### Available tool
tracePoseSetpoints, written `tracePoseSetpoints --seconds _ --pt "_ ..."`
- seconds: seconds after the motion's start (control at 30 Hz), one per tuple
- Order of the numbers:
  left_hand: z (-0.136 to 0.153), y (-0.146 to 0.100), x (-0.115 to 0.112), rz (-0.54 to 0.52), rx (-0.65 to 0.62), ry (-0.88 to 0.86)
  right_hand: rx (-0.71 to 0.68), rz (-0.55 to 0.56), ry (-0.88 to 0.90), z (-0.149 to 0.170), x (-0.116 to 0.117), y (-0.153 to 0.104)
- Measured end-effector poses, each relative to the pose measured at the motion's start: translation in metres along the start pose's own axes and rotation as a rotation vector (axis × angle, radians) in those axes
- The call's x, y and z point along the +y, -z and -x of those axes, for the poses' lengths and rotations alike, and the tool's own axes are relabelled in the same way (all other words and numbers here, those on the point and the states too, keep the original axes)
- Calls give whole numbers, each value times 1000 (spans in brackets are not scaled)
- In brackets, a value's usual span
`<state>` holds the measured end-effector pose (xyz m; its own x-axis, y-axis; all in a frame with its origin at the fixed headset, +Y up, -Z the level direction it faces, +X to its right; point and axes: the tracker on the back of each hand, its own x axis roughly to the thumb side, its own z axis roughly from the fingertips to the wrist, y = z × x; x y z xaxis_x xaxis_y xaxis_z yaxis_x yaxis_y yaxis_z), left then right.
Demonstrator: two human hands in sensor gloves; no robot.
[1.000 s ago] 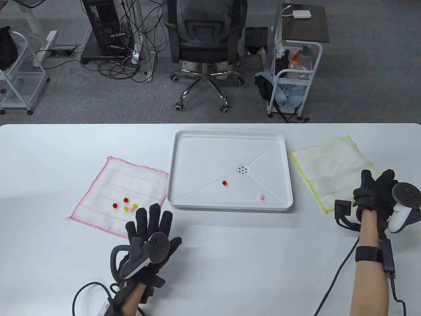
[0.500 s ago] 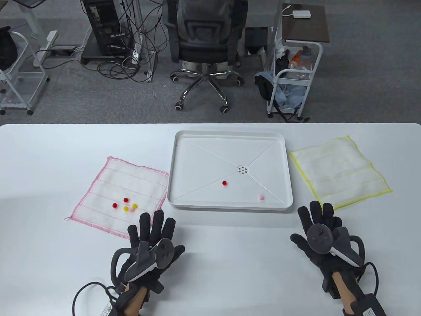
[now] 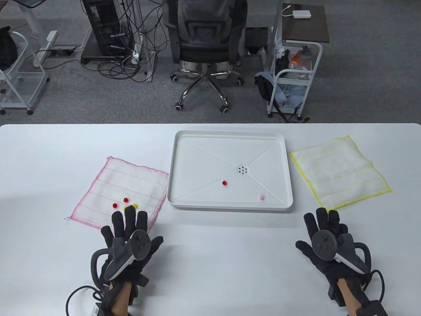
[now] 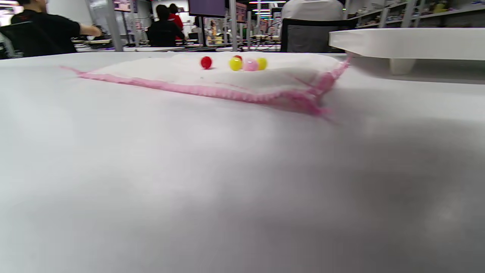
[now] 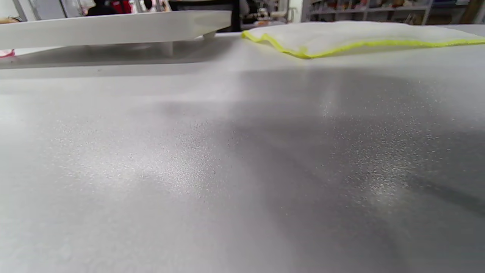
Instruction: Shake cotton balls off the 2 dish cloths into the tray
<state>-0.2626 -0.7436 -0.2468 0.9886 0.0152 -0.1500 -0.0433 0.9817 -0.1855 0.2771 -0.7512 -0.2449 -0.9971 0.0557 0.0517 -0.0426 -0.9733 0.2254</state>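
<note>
A pink-edged dish cloth (image 3: pixel 125 184) lies flat left of the white tray (image 3: pixel 230 135), carrying several small cotton balls (image 3: pixel 125 199) in red, yellow and pink; the left wrist view shows these balls (image 4: pixel 235 63) close up. My left hand (image 3: pixel 126 230) is spread flat, its fingertips over the cloth's near edge. A yellow-edged dish cloth (image 3: pixel 338 171) lies right of the tray with nothing on it. My right hand (image 3: pixel 324 230) rests open on the table just below that cloth. A red ball (image 3: pixel 224 183) and a pink ball (image 3: pixel 260 197) sit inside the tray.
An office chair (image 3: pixel 205 42), a wire trolley (image 3: pixel 294 75) and a computer tower with cables (image 3: pixel 108 29) stand on the floor beyond the table's far edge. Bare white tabletop (image 3: pixel 230 263) stretches between my two hands.
My right hand left the yellow cloth and came down to the table, spread flat. My left hand slid left and back toward me along the pink cloth's near edge.
</note>
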Motion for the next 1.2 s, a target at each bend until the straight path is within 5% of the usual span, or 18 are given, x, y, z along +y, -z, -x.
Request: tracePoseSetpoints --seconds 0.17,0.3,0.5,0.73,1.2 --pt "53 13 -8 199 242 -142 5 -15 -1 0 2 1" --pt "71 18 -18 312 280 -234 8 -24 -1 0 2 1" --pt "47 32 -25 365 125 -136 9 -35 -8 0 2 1" --pt "39 42 -45 501 140 -41 6 -35 -9 0 2 2" --pt "9 26 -44 471 83 52 8 -46 -15 0 4 2"
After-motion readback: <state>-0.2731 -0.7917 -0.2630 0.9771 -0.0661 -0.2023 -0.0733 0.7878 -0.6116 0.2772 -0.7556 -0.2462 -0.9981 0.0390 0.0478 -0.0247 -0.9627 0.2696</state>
